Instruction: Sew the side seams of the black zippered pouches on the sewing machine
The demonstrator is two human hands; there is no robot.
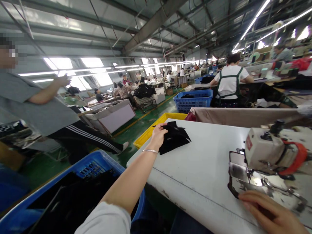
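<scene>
My left hand [158,134] reaches out across the white worktable [202,169] and grips the near edge of a stack of black fabric pieces [174,138] lying at the table's far left corner. A thin bracelet circles that wrist. My right hand [270,213] rests at the table's front edge, fingers lying flat on a black fabric piece [234,190] by the metal plate of the sewing machine [273,152]. The machine's white head with a red part stands at the right.
A blue crate [85,169] full of black fabric stands at my lower left, a yellow bin [156,126] beyond the table's far corner, another blue crate [195,100] farther back. A person in grey [36,107] walks at left; another worker [230,81] sits with back turned.
</scene>
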